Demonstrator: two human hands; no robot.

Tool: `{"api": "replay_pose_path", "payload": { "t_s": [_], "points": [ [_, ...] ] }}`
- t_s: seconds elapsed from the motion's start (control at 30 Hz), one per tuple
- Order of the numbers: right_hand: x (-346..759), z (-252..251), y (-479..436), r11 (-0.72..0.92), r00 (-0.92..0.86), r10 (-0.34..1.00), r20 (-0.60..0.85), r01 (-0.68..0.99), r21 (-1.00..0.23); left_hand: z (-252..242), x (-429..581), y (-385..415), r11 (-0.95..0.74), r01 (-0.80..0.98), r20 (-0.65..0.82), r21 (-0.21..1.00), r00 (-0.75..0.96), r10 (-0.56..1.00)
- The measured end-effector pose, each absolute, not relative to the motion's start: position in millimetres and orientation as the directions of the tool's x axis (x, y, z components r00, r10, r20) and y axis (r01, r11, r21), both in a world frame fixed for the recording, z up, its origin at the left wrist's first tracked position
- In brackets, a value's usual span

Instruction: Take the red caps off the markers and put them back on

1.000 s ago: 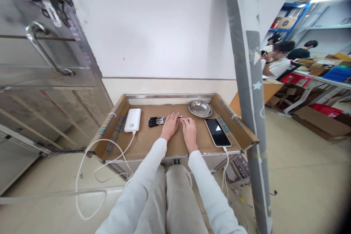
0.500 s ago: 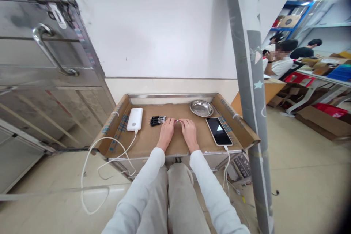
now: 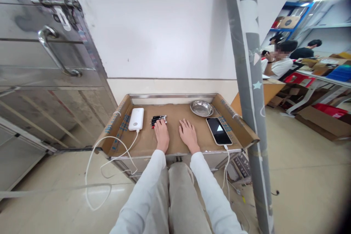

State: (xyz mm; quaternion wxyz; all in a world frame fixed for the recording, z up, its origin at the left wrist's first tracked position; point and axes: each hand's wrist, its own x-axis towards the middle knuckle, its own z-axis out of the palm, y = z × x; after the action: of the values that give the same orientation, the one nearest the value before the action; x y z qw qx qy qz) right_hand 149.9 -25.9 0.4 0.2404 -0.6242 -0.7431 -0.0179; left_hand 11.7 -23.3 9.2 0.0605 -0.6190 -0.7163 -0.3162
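Several short black marker pens (image 3: 159, 117) lie side by side on the cardboard-lined table top (image 3: 175, 145), left of the middle. My left hand (image 3: 162, 135) is at the near side of this row, its fingers bent and close together on a pen with a red end (image 3: 153, 127). Most of that pen is hidden under the fingers. Resting palm down on the cardboard to the right is my right hand (image 3: 188, 134), with fingers spread and nothing in them.
A white power bank (image 3: 136, 119) with a cable lies at the left. A round metal dish (image 3: 202, 108) and a plugged-in phone (image 3: 218, 131) are on the right. Raised cardboard sides edge the table. A wrapped pole (image 3: 251, 80) stands at its right; people sit beyond.
My hands were together over a small red thing at the middle. The left has moved left to the pens with it, and the right has opened and lowered flat onto the cardboard.
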Motion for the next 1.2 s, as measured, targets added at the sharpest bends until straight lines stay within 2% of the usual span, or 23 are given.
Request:
{"api": "replay_pose_path", "payload": {
  "t_s": [0.1,0.23,0.33,0.57,0.67,0.77,0.83,0.9,1.07,1.2],
  "points": [
    [152.5,-3.2,-30.6,0.193,-0.089,0.925,0.368,0.947,-0.255,8.8,11.8,-21.5,-0.091,0.917,0.502,0.389,-0.128,0.856],
    [154.5,-4.2,-35.9,0.177,-0.080,0.933,0.352,0.951,-0.253,6.9,11.4,-26.4,-0.416,0.825,0.470,0.383,0.213,0.856],
    [155.5,-3.8,-39.7,0.173,-0.075,0.934,0.350,0.951,-0.257,4.9,10.6,-32.3,-0.478,0.781,0.387,0.402,0.328,0.862],
    [157.1,-2.3,-45.3,0.164,-0.061,0.935,0.350,0.948,-0.273,5.3,8.5,-37.7,-0.419,0.806,0.356,0.418,0.280,0.892],
    [157.1,-2.9,-45.2,0.164,-0.059,0.936,0.347,0.945,-0.284,5.6,10.9,-40.0,-0.399,0.839,0.386,0.369,0.252,0.887],
    [157.5,-3.9,-46.3,0.167,-0.056,0.935,0.351,0.941,-0.294,5.0,12.3,-42.4,-0.217,0.925,0.506,0.310,0.033,0.862],
    [157.9,-4.2,-48.1,0.171,-0.055,0.932,0.359,0.938,-0.300,4.5,10.4,-42.8,-0.060,0.941,0.557,0.333,-0.145,0.818],
    [158.0,-4.1,-50.0,0.178,-0.055,0.927,0.372,0.936,-0.305,4.4,7.0,-42.4,0.035,0.935,0.547,0.353,-0.237,0.803],
    [153.3,-3.3,-45.8,0.207,-0.051,0.905,0.421,0.920,-0.334,5.5,3.6,-43.3,0.045,0.968,0.512,0.249,-0.170,0.842],
    [146.5,-0.5,-26.0,0.318,-0.112,0.891,0.439,0.845,-0.430,9.1,7.5,-46.4,-0.024,0.983,0.520,0.184,-0.077,0.851]
  ]
}}
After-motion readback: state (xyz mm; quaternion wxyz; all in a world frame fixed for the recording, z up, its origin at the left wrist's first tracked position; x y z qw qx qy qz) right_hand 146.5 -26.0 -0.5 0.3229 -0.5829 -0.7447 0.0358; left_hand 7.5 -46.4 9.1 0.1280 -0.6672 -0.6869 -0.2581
